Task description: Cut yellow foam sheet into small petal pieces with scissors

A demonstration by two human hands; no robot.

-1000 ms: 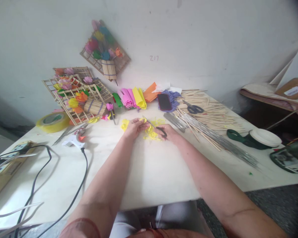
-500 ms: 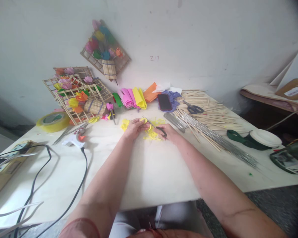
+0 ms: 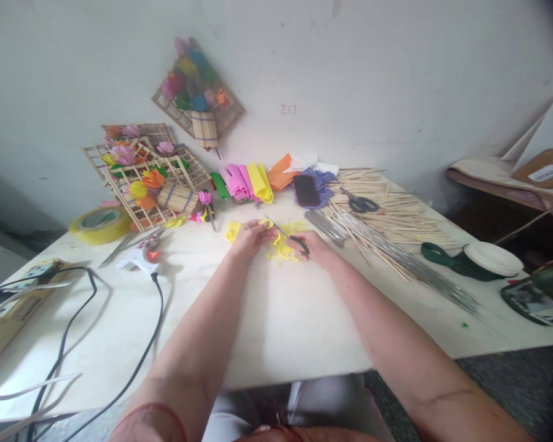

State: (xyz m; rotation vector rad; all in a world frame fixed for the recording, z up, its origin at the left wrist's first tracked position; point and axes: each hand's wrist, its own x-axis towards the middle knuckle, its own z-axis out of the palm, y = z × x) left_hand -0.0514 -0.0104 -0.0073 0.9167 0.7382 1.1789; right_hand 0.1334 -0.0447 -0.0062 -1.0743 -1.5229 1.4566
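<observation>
My left hand (image 3: 252, 238) is closed on a small piece of yellow crepe paper (image 3: 268, 224), pinched at the fingertips. In my right hand (image 3: 314, 245) is a pair of scissors with dark handles (image 3: 300, 244); its blades point up and left, right at the yellow paper. Yellow paper scraps (image 3: 283, 248) lie on the table under and between both hands. More yellow pieces (image 3: 233, 231) sit just left of my left hand. My fingers partly hide the held paper, so its shape is unclear.
Behind my hands lie rolled crepe paper (image 3: 260, 183), a phone (image 3: 306, 190) and wooden sticks (image 3: 396, 215) with a second pair of scissors (image 3: 360, 202). Metal wires (image 3: 396, 258) lie at right. A glue gun (image 3: 141, 259), tape roll (image 3: 100, 226) and flower-decorated lattices (image 3: 152, 190) are at left.
The hands, scissors and yellow paper hold almost the same position. The whole view has shifted very slightly.
</observation>
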